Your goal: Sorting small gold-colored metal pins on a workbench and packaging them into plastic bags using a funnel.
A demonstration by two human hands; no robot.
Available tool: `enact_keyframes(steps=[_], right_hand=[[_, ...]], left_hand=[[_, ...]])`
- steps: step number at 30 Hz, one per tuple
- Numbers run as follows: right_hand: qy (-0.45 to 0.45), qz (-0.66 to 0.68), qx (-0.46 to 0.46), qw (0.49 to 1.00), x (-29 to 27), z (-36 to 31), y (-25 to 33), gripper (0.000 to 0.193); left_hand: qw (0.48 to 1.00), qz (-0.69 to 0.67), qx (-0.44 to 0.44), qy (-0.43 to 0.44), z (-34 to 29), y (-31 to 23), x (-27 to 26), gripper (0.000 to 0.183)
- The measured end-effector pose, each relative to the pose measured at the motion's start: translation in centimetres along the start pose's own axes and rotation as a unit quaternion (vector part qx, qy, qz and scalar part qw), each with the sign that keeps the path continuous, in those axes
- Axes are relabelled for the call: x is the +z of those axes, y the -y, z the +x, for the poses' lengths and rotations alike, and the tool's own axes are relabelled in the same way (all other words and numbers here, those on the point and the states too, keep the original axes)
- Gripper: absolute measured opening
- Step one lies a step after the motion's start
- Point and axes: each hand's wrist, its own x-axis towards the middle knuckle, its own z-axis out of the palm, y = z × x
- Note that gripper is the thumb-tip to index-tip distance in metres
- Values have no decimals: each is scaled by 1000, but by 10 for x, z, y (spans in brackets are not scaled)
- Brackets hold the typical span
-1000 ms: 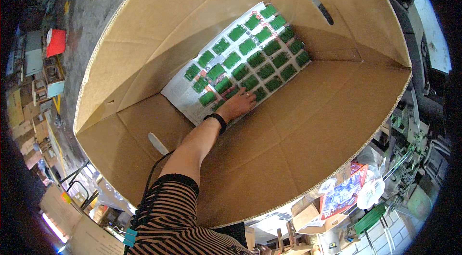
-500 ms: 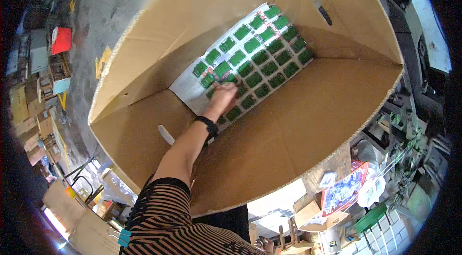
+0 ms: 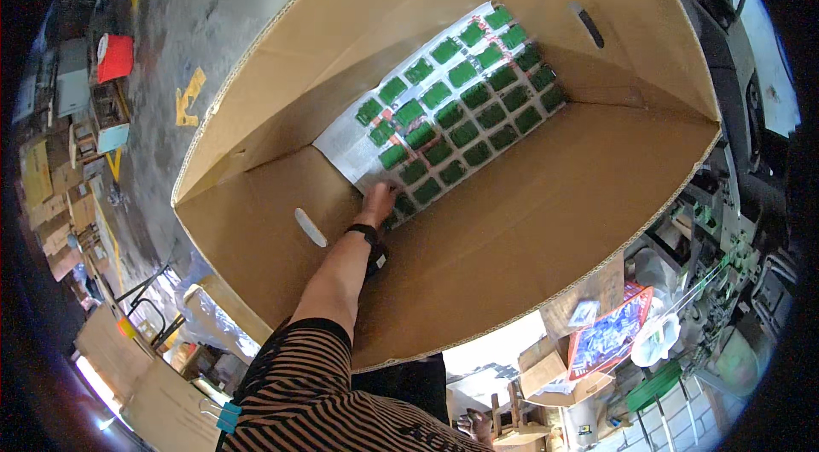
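Inside a large open cardboard box (image 3: 546,187), several small green rectangular packs (image 3: 461,73) lie in slanting rows over a pale printed sheet (image 3: 345,149). My left hand (image 3: 378,203), with a dark band on its wrist, reaches down to the near left end of the rows. Its fingers curl down against the green packs there; whatever they grip is hidden by the hand. Low in the picture, outside the box, part of my right hand (image 3: 478,425) shows beside the striped shirt. It is dim and cut off, so its fingers cannot be read.
The box walls rise around my left arm, with handle slots (image 3: 310,227) in two of them. A red container (image 3: 115,58) and stacked cartons stand at the left. Below right are a small open carton (image 3: 543,369), a red-edged tray (image 3: 610,332) and metal equipment (image 3: 708,213).
My left hand has drawn back toward me and to the left, from the middle of the rows to their near left corner. Green packs it covered before now show.
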Motion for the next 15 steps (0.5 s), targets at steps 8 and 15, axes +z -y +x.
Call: enact_keyframes(steps=[8,15], right_hand=[[-75,-39,-7,996,36,-10,11,24],[128,199,-82,968,-49,65,-62,66]], left_hand=[[986,115,-97,-75,15,71,10,22],[998,57,7,-26,25,35,-4,29]])
